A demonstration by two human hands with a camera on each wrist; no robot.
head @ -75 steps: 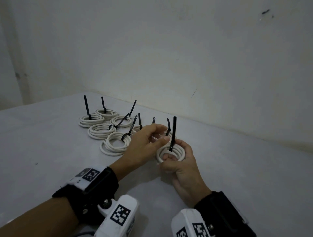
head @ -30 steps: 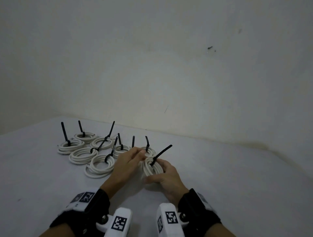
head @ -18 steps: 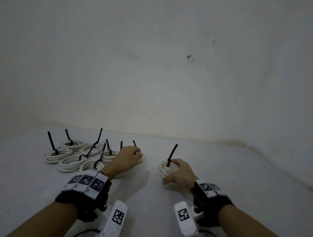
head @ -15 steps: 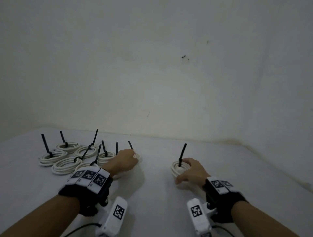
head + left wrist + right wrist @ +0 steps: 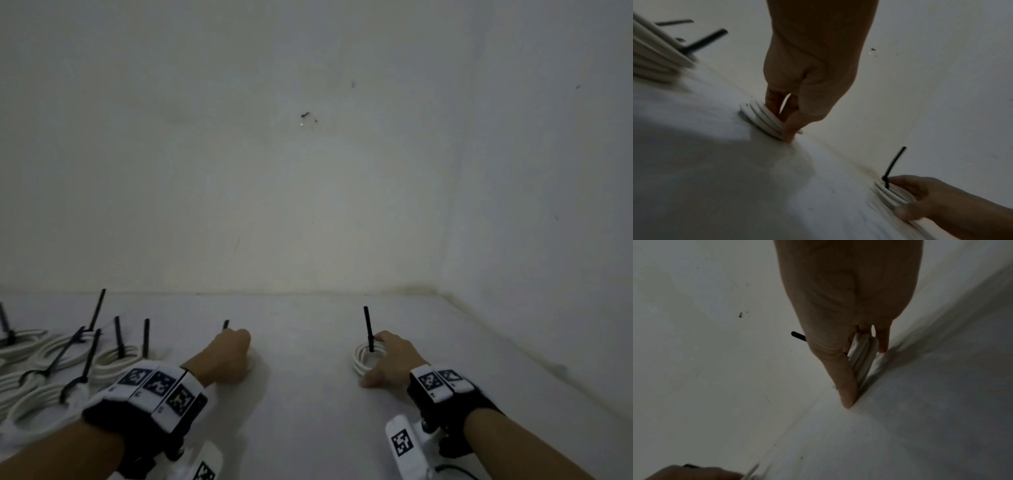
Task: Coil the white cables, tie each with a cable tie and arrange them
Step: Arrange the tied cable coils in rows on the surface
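Two hands, one tied coil each, on the white table [image 5: 308, 394].
Head: my L hand [image 5: 227, 356] curled over a coil, R hand [image 5: 390, 363] wrapped round another coil [image 5: 363, 359], tie [image 5: 368, 329] upright; finished coils [image 5: 51, 363] far left. L wrist: fingers [image 5: 774, 100] pinch that coil [image 5: 762, 118] (blurry). R wrist: thumb and fingers [image 5: 882, 340] clamp coil edge.

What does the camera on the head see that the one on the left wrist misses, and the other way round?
Only the head view shows the whole cluster of finished coils at far left and both wrist bands.

Only the left wrist view shows, from below, the left hand's fingertips gripping its own coil, which the head view hides.

Both show the left hand, the right hand, its tied coil with the upright black tie, the white table and the wall.
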